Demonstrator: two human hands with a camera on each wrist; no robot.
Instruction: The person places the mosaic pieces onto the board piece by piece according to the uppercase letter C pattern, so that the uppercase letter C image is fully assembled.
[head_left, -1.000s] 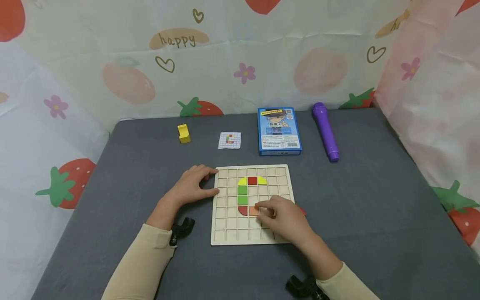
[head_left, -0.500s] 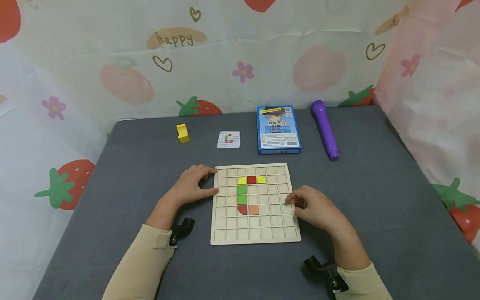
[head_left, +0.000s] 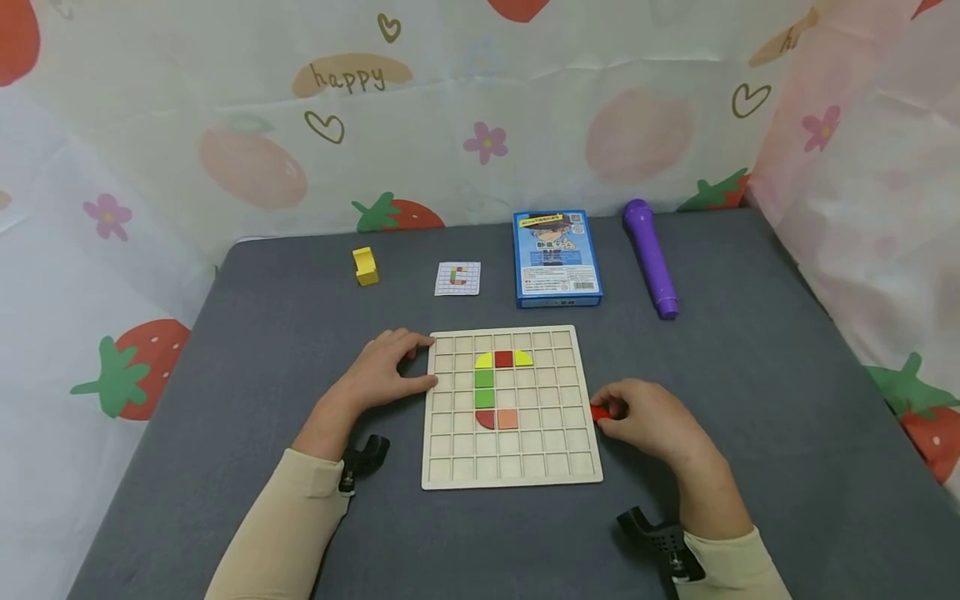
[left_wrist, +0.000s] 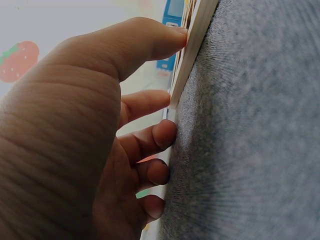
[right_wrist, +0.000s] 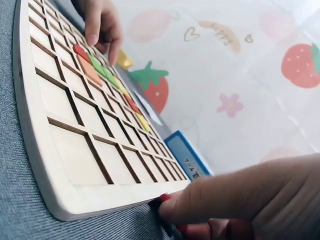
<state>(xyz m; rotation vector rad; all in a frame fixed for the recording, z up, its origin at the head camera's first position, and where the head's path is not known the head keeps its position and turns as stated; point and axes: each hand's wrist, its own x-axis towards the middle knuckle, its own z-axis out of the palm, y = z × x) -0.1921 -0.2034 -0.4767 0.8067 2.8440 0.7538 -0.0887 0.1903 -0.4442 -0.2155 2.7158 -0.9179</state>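
Observation:
At the board's right edge, my right hand point(head_left: 651, 421) pinches a small red piece point(head_left: 600, 412) between thumb and fingertips, close over the grey cloth; the right wrist view shows it mostly hidden behind the thumb. The square wooden grid board point(head_left: 555, 458) lies flat. My left hand point(head_left: 382, 368) touches its left edge with thumb and index finger spread apart, the other fingers point(left_wrist: 150, 172) loosely bent beside it. In the grid sit two yellow rounded tiles point(head_left: 523, 358), a red square point(head_left: 503, 358), two green squares point(head_left: 484, 378), a red rounded tile point(head_left: 486, 420) and an orange square point(head_left: 507, 419).
Behind the board lie a yellow block point(head_left: 366, 266), a small card point(head_left: 457, 279) printed with a coloured grid pattern, a blue box point(head_left: 558, 260) and a purple microphone-shaped object point(head_left: 651, 260). A printed curtain point(head_left: 555, 100) hangs along the table's back.
My right hand has moved from over the orange square to the right, off the board, and now pinches the red piece beside it. My left hand has stayed at the left edge.

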